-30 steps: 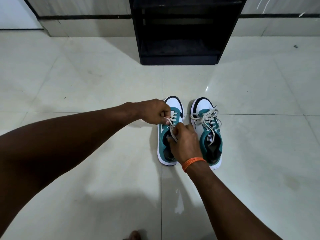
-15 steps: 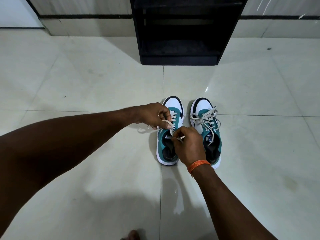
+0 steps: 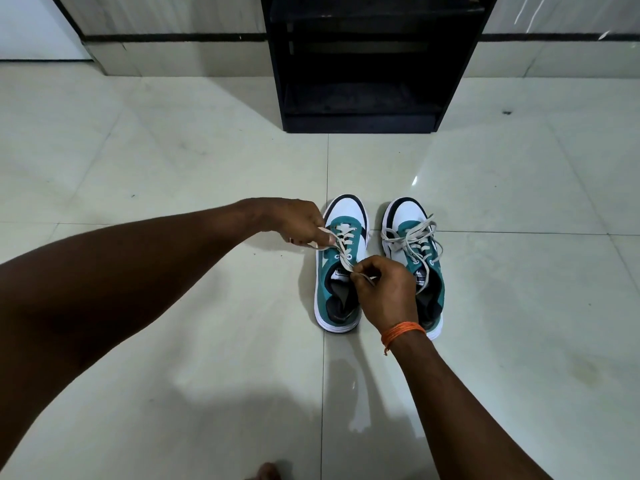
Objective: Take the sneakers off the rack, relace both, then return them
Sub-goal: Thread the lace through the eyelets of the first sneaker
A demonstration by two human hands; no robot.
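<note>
Sneakers sit side by side on a pale tiled floor (image 3: 138,161), toes pointing away from us toward a black rack (image 3: 360,64) that stands against the far wall. We see the rack's dark shelves, and neither shoe is on it. Our two bare arms reach in from the near edge, the left one long across the frame.

We see the left sneaker (image 3: 341,299), teal and white with a white sole, lying just left of a floor joint line. The right sneaker (image 3: 403,216) is close beside it without clearly touching; its grey lace (image 3: 410,237) lies loose and tangled over the tongue.

Our left hand (image 3: 298,221) hovers at the left sneaker's far left side, fingers curled, pinching one end of that shoe's pale lace (image 3: 343,249). Our right hand (image 3: 388,292) is over the shoe's opening, thumb and fingertips pinching the other end of the same lace, which runs taut between the hands across the eyelets. An orange thread band (image 3: 401,332) circles the right wrist.
</note>
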